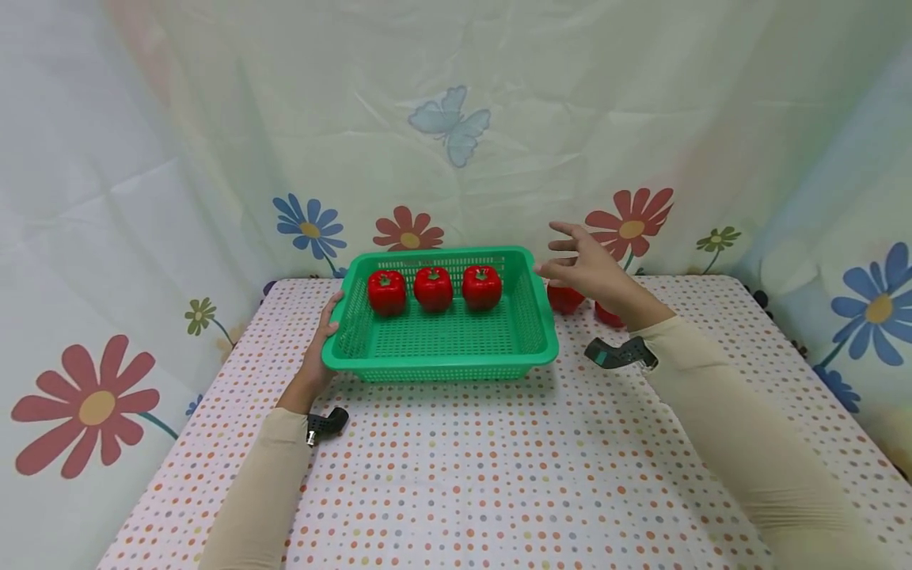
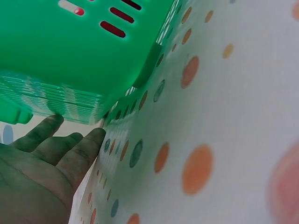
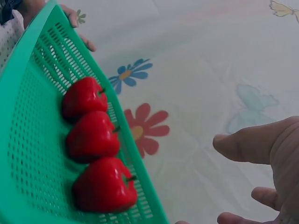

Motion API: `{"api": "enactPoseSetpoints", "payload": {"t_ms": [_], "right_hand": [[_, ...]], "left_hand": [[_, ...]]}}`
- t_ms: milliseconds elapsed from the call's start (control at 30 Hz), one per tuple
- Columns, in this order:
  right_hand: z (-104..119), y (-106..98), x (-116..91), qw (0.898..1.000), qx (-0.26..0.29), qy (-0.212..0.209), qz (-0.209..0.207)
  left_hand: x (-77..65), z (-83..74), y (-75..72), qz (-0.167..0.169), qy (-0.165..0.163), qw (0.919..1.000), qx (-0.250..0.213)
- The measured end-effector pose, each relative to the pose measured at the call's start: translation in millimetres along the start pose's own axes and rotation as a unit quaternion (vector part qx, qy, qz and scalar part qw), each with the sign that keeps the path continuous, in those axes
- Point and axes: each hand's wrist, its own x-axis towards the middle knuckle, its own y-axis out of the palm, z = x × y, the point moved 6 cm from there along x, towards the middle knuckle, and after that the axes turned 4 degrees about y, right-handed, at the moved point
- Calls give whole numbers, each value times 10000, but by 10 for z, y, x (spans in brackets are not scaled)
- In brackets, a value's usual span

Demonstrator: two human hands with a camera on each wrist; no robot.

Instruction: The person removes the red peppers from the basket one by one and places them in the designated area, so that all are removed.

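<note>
Three red peppers (image 1: 433,290) stand in a row toward 12 o'clock in the green basket (image 1: 442,363); we judge the work partway, with two red things (image 1: 565,300) outside at 3 o'clock, partly hidden. We see the right hand (image 1: 590,271) near the basket's 2 o'clock corner, fingers spread, holding nothing: peppers at its 9 o'clock, red things near its 6. The left hand (image 1: 317,355), fingers fairly straight, rests against the basket's 9 o'clock side.
</note>
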Motion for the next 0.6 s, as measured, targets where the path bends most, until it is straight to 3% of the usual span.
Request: {"api": "enactPoseSetpoints", "payload": {"t_ms": [200,367,600], "right_hand": [[55,391,294,9960,672,191,550],[16,720,498,9895,1026,672,766],[-124,930,676,9885,865,1179,395]], "left_hand": [[-2,-24,-9,-32,47,10000,-47],[-11,-21,1,-13,102,9999,-18],[-5,-11,18,-49,17,10000,-11]]}}
